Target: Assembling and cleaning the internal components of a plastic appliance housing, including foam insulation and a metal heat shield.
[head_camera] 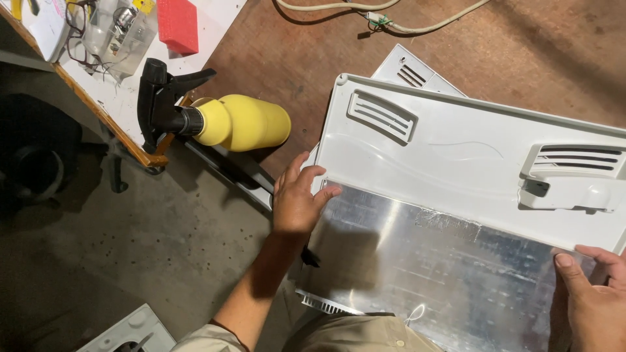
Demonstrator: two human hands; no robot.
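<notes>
A large white plastic panel (456, 146) with vent slots lies across the brown table, its lower half covered by a shiny foil sheet (430, 261). My left hand (297, 199) grips the panel's left edge, fingers curled over onto the foil. At the lower right, my right hand (593, 296) holds the panel's right side, thumb on the foil. A second white vented panel (407, 68) lies under it, mostly hidden.
A yellow spray bottle (225, 122) with a black trigger lies on its side at the table edge. A red block (177, 25) and a clear box of wired parts (117, 29) sit on a white board. Cables (391, 23) run along the top. Grey floor lies left.
</notes>
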